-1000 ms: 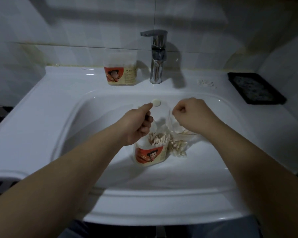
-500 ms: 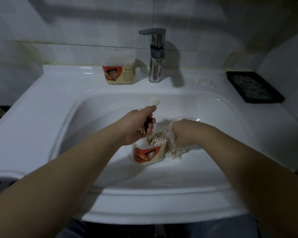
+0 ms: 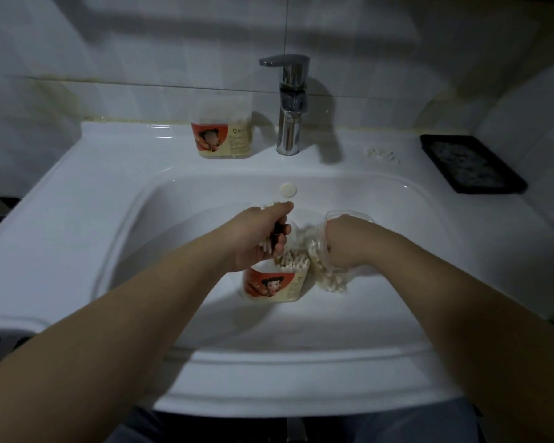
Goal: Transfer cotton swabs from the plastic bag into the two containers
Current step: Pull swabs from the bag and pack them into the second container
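A white sink (image 3: 77, 193) is pictured from above in dim light, its near rim partly covered by two bare forearms. The right hand (image 3: 343, 241) is sunk to the wrist in a clear plastic bag (image 3: 331, 278) lying in the basin. Its fingers are hidden by film and blur, so whether they are apart or closed cannot be told. The left hand (image 3: 256, 238) is curled tight round a bundle of cotton swabs (image 3: 266, 246), whose tips are shown above the thumb and below the fingers. Just under that fist an open container (image 3: 274, 284) is stood upright, part-filled with standing swabs (image 3: 293, 262) and touching the bag to its right. A second container (image 3: 223, 132) is set on the far ledge, left of the faucet (image 3: 290, 107). A black tray (image 3: 470, 164) and a few loose swabs (image 3: 381, 154) are seen far right.
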{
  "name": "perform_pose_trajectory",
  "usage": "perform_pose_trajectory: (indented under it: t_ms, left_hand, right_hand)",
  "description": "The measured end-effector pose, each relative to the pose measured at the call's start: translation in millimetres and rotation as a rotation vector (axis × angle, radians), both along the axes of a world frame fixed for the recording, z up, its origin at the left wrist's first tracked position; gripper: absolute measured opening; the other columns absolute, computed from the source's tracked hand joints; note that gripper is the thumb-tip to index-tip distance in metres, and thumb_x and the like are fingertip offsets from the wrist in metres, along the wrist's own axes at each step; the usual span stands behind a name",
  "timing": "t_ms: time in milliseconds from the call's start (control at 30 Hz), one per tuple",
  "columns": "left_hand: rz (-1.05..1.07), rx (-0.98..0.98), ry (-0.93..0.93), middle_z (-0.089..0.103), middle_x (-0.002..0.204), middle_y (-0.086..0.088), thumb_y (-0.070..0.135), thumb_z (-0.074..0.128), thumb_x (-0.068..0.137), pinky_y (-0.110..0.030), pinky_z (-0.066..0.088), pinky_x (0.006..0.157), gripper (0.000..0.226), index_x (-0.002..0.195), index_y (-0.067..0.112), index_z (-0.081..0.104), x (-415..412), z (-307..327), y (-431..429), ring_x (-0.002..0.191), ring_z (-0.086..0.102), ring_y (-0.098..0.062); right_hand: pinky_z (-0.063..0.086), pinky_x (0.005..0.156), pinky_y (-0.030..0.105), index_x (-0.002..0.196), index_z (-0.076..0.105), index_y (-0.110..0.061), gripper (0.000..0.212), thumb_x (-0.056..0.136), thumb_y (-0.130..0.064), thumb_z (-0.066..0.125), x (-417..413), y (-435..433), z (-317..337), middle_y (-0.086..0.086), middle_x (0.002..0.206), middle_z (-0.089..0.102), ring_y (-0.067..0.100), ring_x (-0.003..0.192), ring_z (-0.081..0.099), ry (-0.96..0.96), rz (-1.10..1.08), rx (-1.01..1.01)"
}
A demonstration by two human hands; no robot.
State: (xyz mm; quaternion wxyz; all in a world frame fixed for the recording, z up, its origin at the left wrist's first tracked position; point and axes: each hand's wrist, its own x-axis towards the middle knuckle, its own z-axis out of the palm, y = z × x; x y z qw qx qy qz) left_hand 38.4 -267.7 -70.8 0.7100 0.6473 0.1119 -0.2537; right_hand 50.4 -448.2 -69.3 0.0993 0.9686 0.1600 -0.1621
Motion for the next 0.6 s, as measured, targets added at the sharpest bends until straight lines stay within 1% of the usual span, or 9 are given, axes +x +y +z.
perform_pose_trajectory:
  t_ms: [67, 133, 167, 233, 267, 333, 433, 533, 600]
  left_hand:
    - [-0.003, 0.007, -0.005, 0.057, 0.063, 0.0, 0.035, 0.057, 0.103, -0.021, 0.043, 0.051, 0.031, 0.078, 0.017, 0.049, 0.1, -0.3, -0.5, 0.052, 0.045, -0.012]
    - [-0.013, 0.011, -0.009, 0.057, 0.063, 0.001, 0.034, 0.057, 0.103, -0.022, 0.043, 0.054, 0.031, 0.078, 0.017, 0.05, -0.2, -0.9, -0.8, 0.053, 0.045, -0.012]
    - [-0.019, 0.012, -0.011, 0.057, 0.063, 0.001, 0.034, 0.057, 0.103, -0.023, 0.043, 0.054, 0.032, 0.077, 0.017, 0.051, -0.1, -1.5, -0.7, 0.053, 0.046, -0.013]
    - [-0.031, 0.007, -0.015, 0.056, 0.064, 0.0, 0.034, 0.056, 0.104, -0.024, 0.043, 0.055, 0.032, 0.077, 0.017, 0.051, 0.3, -2.5, -0.3, 0.054, 0.046, -0.013]
    - [-0.035, 0.003, -0.019, 0.057, 0.065, 0.0, 0.034, 0.055, 0.104, -0.024, 0.043, 0.055, 0.032, 0.077, 0.017, 0.052, 0.5, -3.1, -0.3, 0.054, 0.046, -0.013]
    - [-0.043, -0.007, -0.039, 0.057, 0.067, 0.001, 0.035, 0.053, 0.105, -0.025, 0.043, 0.057, 0.031, 0.079, 0.018, 0.054, 0.6, -3.6, -0.6, 0.054, 0.048, -0.013]
    - [-0.082, 0.002, -0.109, 0.061, 0.073, -0.001, 0.037, 0.046, 0.107, -0.028, 0.044, 0.059, 0.031, 0.085, 0.017, 0.054, -1.4, -1.5, -2.2, 0.059, 0.051, -0.015]
    - [-0.141, -0.011, -0.167, 0.073, 0.086, -0.006, 0.039, 0.041, 0.109, -0.031, 0.047, 0.06, 0.033, 0.088, 0.016, 0.053, -5.1, 2.2, -5.0, 0.065, 0.059, -0.018]
    - [-0.18, -0.057, -0.171, 0.077, 0.097, -0.009, 0.041, 0.039, 0.109, -0.032, 0.048, 0.064, 0.034, 0.089, 0.017, 0.052, -7.3, 4.1, -6.1, 0.072, 0.066, -0.02]
  right_hand:
    - [0.052, 0.07, 0.029, 0.058, 0.045, -0.021, 0.035, 0.089, -0.024, 0.062, -1.1, -0.6, 4.0, -0.001, 0.066, 0.056, 0.025, 0.074, 0.062, -0.05, 0.008, 0.025]
    - [0.053, 0.072, 0.03, 0.059, 0.046, -0.021, 0.034, 0.09, -0.024, 0.061, -1.6, 0.2, 4.7, 0.001, 0.071, 0.06, 0.026, 0.079, 0.065, -0.048, -0.005, 0.041]
    - [0.053, 0.07, 0.031, 0.058, 0.048, -0.02, 0.033, 0.089, -0.024, 0.06, -1.6, -0.5, 3.8, 0.001, 0.069, 0.059, 0.027, 0.076, 0.064, -0.061, -0.005, 0.077]
    - [0.044, 0.063, 0.03, 0.056, 0.044, -0.02, 0.035, 0.088, -0.024, 0.057, 0.1, -5.0, -0.3, -0.001, 0.061, 0.048, 0.024, 0.066, 0.053, -0.127, 0.014, 0.146]
    - [0.041, 0.063, 0.028, 0.055, 0.041, -0.021, 0.036, 0.089, -0.024, 0.055, 0.1, -7.0, -0.9, -0.003, 0.06, 0.044, 0.023, 0.064, 0.049, -0.166, 0.035, 0.164]
    - [0.041, 0.065, 0.029, 0.057, 0.038, -0.022, 0.036, 0.089, -0.021, 0.053, 0.2, -9.0, 2.1, -0.004, 0.062, 0.041, 0.023, 0.064, 0.047, -0.208, 0.046, 0.219]
    - [0.036, 0.065, 0.028, 0.059, 0.038, -0.02, 0.031, 0.084, -0.011, 0.055, 2.4, -8.5, 6.8, -0.003, 0.069, 0.04, 0.022, 0.068, 0.047, -0.189, 0.037, 0.248]
    - [0.048, 0.068, 0.035, 0.059, 0.044, -0.019, 0.027, 0.078, -0.004, 0.056, 4.7, -9.8, 4.1, 0.002, 0.076, 0.052, 0.025, 0.074, 0.057, -0.141, 0.046, 0.265]
    - [0.048, 0.064, 0.033, 0.059, 0.05, -0.019, 0.025, 0.075, -0.003, 0.059, 4.2, -10.8, 4.0, 0.003, 0.073, 0.056, 0.024, 0.07, 0.058, -0.108, 0.061, 0.283]
